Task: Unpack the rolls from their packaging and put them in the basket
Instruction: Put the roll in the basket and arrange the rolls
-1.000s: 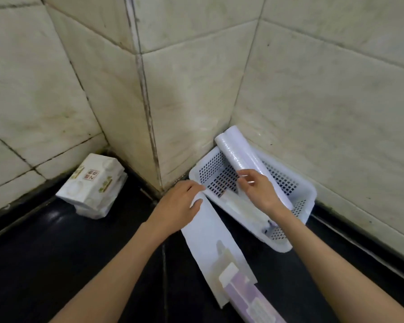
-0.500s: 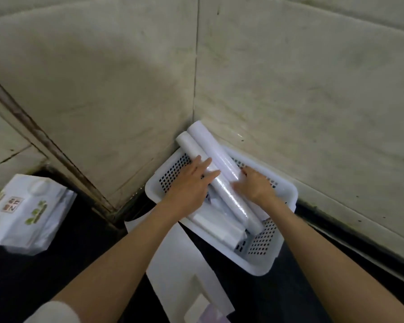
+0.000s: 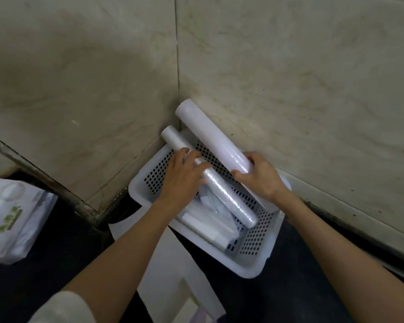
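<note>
- My left hand (image 3: 181,180) hides the middle of the thin roll (image 3: 222,190); its fingers lie spread flat over it, pressing rather than gripping.
- My right hand (image 3: 259,179) is curled around the lower part of the thick roll (image 3: 211,136), covering its near end.
- Both rolls slant out of the white basket (image 3: 250,264), upper ends leaning into the wall corner (image 3: 178,85).
- Under them lie flat wrapped packs (image 3: 210,224); I cannot count them.
- The empty wrapper (image 3: 173,269) on the dark floor (image 3: 56,252) is cut off at the bottom.
- A tissue pack (image 3: 9,217) is cut off at the left.
- Count: two rolls, one basket.
</note>
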The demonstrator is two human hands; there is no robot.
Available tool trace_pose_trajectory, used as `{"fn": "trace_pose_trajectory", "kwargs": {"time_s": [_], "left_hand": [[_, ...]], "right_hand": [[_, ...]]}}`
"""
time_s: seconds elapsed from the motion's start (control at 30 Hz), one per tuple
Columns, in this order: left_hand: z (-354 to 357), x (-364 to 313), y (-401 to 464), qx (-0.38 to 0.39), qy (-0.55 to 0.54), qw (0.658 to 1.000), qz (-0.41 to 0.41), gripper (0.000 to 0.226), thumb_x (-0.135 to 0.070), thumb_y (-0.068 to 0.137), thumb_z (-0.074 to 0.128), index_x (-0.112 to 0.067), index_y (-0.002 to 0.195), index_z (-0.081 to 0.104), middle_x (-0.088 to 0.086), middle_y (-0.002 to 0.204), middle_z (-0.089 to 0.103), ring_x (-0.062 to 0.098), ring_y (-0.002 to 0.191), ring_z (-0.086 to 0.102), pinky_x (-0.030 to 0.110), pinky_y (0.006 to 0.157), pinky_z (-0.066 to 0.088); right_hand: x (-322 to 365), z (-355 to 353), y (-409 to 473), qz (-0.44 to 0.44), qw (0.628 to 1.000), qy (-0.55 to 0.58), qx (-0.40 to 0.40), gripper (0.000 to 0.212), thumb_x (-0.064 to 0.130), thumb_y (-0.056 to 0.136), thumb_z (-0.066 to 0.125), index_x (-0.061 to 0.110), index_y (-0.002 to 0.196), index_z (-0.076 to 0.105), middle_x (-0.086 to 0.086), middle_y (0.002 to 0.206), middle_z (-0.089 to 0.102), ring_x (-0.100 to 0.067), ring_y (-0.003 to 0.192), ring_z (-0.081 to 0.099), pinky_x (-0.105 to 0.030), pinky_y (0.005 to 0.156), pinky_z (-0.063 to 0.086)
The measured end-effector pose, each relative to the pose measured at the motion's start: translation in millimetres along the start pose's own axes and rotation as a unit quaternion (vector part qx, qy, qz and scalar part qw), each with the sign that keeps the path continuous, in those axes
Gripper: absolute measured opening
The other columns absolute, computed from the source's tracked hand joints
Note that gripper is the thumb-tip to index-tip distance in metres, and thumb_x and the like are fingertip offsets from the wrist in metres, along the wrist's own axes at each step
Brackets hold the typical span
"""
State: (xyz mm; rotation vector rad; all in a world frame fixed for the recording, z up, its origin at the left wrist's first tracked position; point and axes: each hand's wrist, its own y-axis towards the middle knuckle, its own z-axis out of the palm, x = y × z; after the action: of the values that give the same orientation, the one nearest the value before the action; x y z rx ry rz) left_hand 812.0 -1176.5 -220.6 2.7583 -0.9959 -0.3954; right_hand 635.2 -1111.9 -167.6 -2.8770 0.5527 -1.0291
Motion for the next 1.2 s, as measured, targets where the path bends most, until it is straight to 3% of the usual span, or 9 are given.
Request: {"fn": "trace_pose_trajectory", "kwargs": {"time_s": [0.3,0.4,0.5,0.6,0.7,0.73,0.9,1.0,1.2], "left_hand": [[6.8,-13.0,24.8,-0.054,-0.135,0.979,-0.145,0.043,-0.025,0.073,0.074,-0.005,0.108,0.058,0.019,0.114,0.052,0.034,0.108,0.046,0.041,0.087,0.045],[10.2,-5.2,23.1,-0.023,-0.203,0.974,-0.097,0.039,-0.014,0.084,0.062,-0.005,0.122,0.054,0.016,0.134,0.046,0.03,0.125,0.04,0.037,0.105,0.039],[7.1,5.0,16.6,0.016,-0.326,0.94,-0.1,0.042,0.0,0.089,0.048,-0.009,0.13,0.048,0.009,0.145,0.04,0.02,0.134,0.036,0.033,0.114,0.028],[-13.3,7.9,9.6,0.055,-0.516,0.829,-0.208,0.046,0.005,0.091,0.039,-0.016,0.131,0.048,0.003,0.14,0.048,0.013,0.128,0.044,0.032,0.11,0.033],[-34.2,12.1,6.4,0.103,-0.697,0.647,-0.291,0.037,0.001,0.093,0.039,-0.023,0.114,0.057,-0.001,0.118,0.063,0.014,0.111,0.057,0.033,0.098,0.045],[-39.1,13.2,5.5,0.123,-0.716,0.622,-0.293,0.034,-0.001,0.093,0.041,-0.026,0.109,0.057,-0.002,0.112,0.065,0.014,0.107,0.06,0.031,0.093,0.047],[-38.3,15.3,4.2,0.166,-0.627,0.688,-0.324,0.039,-0.009,0.094,0.044,-0.022,0.13,0.045,-0.001,0.121,0.056,0.017,0.11,0.055,0.029,0.09,0.046],[-31.9,16.4,0.5,0.15,-0.587,0.717,-0.345,0.044,-0.012,0.093,0.044,-0.018,0.137,0.04,0.001,0.129,0.053,0.017,0.112,0.054,0.03,0.091,0.046],[-23.0,17.2,-12.9,0.161,-0.434,0.828,-0.316,0.039,-0.014,0.094,0.037,-0.012,0.132,0.045,0.013,0.128,0.054,0.027,0.118,0.052,0.026,0.082,0.046]], "right_hand": [[0.5,-13.7,-8.1,-0.026,0.998,0.046,-0.023,0.052,0.027,0.08,0.068,0.01,0.124,0.047,-0.006,0.118,0.056,-0.014,0.092,0.05,-0.025,0.076,0.039],[2.3,-11.1,-9.0,-0.026,0.997,0.064,-0.018,0.051,0.027,0.082,0.067,0.01,0.125,0.046,-0.001,0.111,0.052,-0.013,0.093,0.048,-0.024,0.076,0.037],[6.1,0.9,-11.4,-0.025,0.997,0.076,0.007,0.049,0.03,0.084,0.063,0.011,0.126,0.047,0.0,0.11,0.053,-0.014,0.093,0.05,-0.024,0.075,0.038],[9.6,18.5,-14.9,-0.018,0.997,0.069,0.032,0.045,0.031,0.085,0.061,0.01,0.124,0.051,-0.001,0.104,0.055,-0.017,0.091,0.053,-0.02,0.064,0.042],[7.7,34.1,-14.3,-0.007,0.999,0.03,0.031,0.047,0.034,0.083,0.063,0.011,0.123,0.052,-0.01,0.108,0.059,-0.027,0.107,0.048,-0.031,0.077,0.042],[8.1,36.7,-14.0,0.001,1.0,0.014,0.027,0.051,0.034,0.082,0.063,0.013,0.127,0.05,-0.011,0.113,0.058,-0.028,0.111,0.043,-0.033,0.081,0.038],[8.4,41.1,-11.0,-0.021,0.994,-0.104,-0.01,0.064,0.04,0.082,0.064,0.017,0.136,0.04,-0.009,0.136,0.043,-0.026,0.123,0.036,-0.039,0.104,0.032],[6.3,42.0,-12.4,-0.028,0.985,-0.168,-0.004,0.07,0.048,0.08,0.063,0.02,0.139,0.037,-0.009,0.136,0.039,-0.026,0.125,0.034,-0.038,0.105,0.031],[-1.9,42.8,-21.3,-0.043,0.984,-0.174,0.019,0.071,0.043,0.08,0.065,0.023,0.14,0.032,-0.009,0.139,0.038,-0.026,0.128,0.037,-0.046,0.108,0.033]]}}
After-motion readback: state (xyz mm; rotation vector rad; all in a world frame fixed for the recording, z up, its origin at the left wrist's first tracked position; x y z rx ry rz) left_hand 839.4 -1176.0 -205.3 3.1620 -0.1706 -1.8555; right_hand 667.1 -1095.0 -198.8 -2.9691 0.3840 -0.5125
